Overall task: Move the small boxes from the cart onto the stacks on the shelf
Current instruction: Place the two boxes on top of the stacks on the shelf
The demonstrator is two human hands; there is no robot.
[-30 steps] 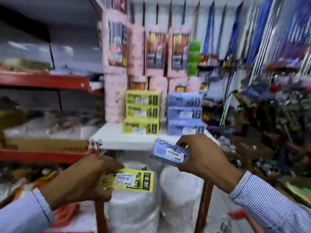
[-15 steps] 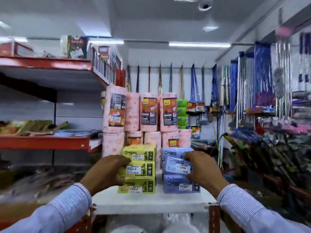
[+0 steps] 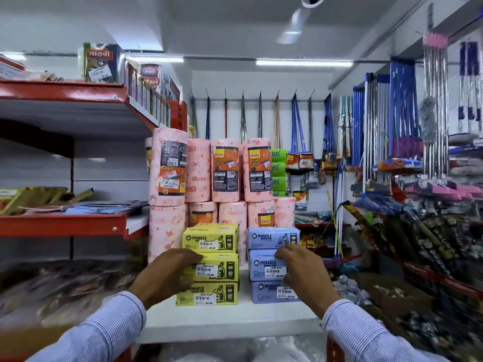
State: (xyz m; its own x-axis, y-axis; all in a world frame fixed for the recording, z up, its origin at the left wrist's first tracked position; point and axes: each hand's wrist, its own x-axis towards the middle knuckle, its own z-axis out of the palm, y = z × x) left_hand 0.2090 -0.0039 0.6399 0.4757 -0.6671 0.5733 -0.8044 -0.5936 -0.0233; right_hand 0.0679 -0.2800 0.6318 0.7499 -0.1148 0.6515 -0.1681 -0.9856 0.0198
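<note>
a person's left hand [image 3: 167,276] grips a yellow box [image 3: 211,267] and right hand [image 3: 304,270] a blue box [image 3: 266,266], each seemingly carried, needing lifting onto its stack.

Both striped-sleeved arms are reaching forward; the left hand [image 3: 167,276] and right hand [image 3: 304,274] are curling their fingers loosely, palms facing inward.

1. Ceiling [image 3: 235,27]: white, fitted with a fan [image 3: 300,19].
2. Tube lights [image 3: 304,62]: lit, mounted where the ceiling meets the back wall [image 3: 256,84].
3. Red-edged shelving [image 3: 62,91]: left side, two tiers, stocked.
4. Hook rail [image 3: 261,100]: on the back wall, carrying hanging brooms.
5. Right side: racks of mop handles [image 3: 402,113].
</note>
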